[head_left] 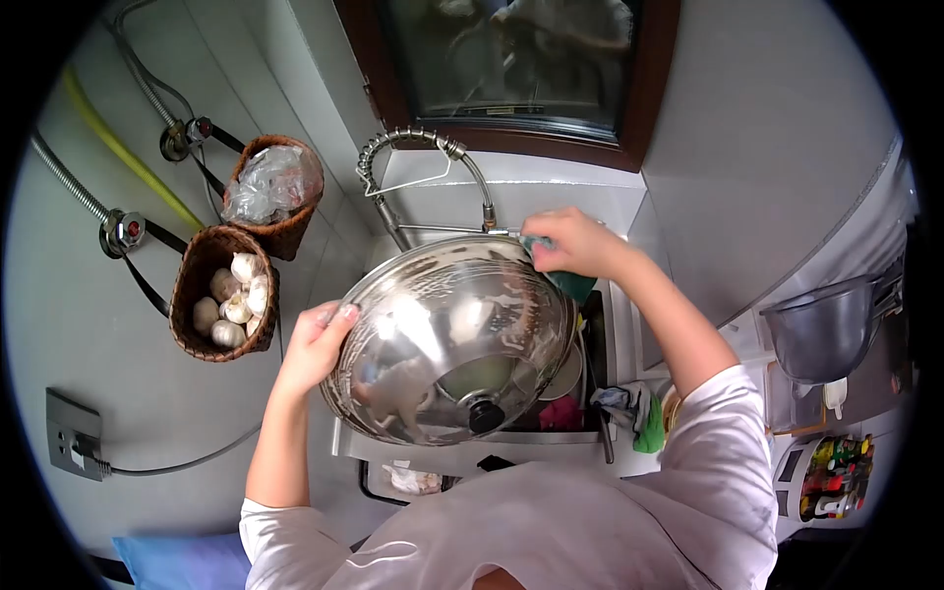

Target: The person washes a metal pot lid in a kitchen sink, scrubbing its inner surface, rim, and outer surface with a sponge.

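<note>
A large domed glass pot lid [442,334] with a metal rim and a black knob is held tilted above the sink, with soapy streaks along its far part. My left hand [320,344] grips the lid's left edge, thumb on top. At the far right rim, my right hand [575,244] is closed round a green scrubbing cloth or pad [572,283] and presses it on the rim. Behind the lid stands the coiled spring faucet [413,147]. Through and beside the lid, dishes and something pink [560,413] show in the sink, partly hidden.
On the left wall hang a wicker basket of garlic bulbs [228,310] and another holding clear plastic bags [275,182]. Cloths [634,413] lie at the sink's right edge. Farther right are a grey basin [821,329] and a rack of bottles [836,477]. A window [511,69] is ahead.
</note>
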